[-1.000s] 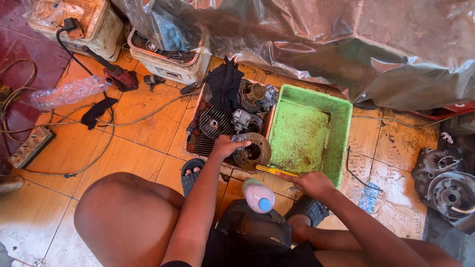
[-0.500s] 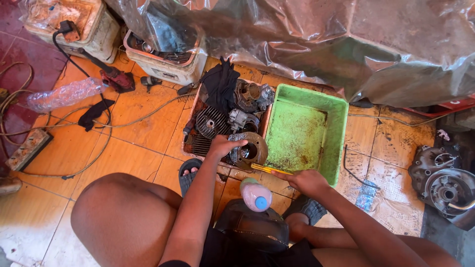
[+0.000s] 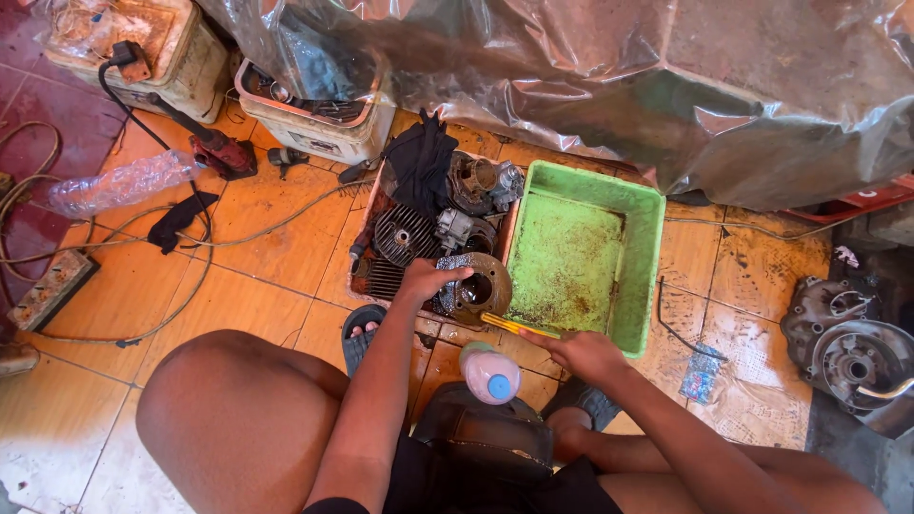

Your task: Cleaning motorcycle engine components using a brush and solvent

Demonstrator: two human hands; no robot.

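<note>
Beneath both hands, an orange tiled floor (image 3: 267, 247) is showing as the working surface, its glaze worn, stained and crossed by dark grout lines. Beyond the hands, a large crinkled plastic sheet (image 3: 609, 86) is draping over bulky shapes and catching the light.

The left hand (image 3: 428, 281) is curling its fingers over the rim of a round metal engine part (image 3: 476, 286), a rusty, grimy casting with a dark central bore, and is gripping it at the near edge of a shallow tray of engine parts (image 3: 433, 224). That tray is holding finned, greasy castings and a black rag, all lying just beyond the left hand.

The right hand (image 3: 586, 354) is closing around a thin yellow-handled tool (image 3: 514, 326), whose tip is pointing toward the round part; whether the tip is touching it is hard to say from this angle. Just beyond the right hand, a green plastic tub (image 3: 643, 257) is sitting on the tiles, rectangular, its inside smeared with dark residue.

Between the two forearms, a small pale bottle with a blue cap (image 3: 490, 373) is standing upright. Far to the right of the right hand, a grey cast engine cover (image 3: 843, 347) is lying on the floor. Far to the left of the left hand, loose cables (image 3: 190, 238) are trailing across the tiles.
</note>
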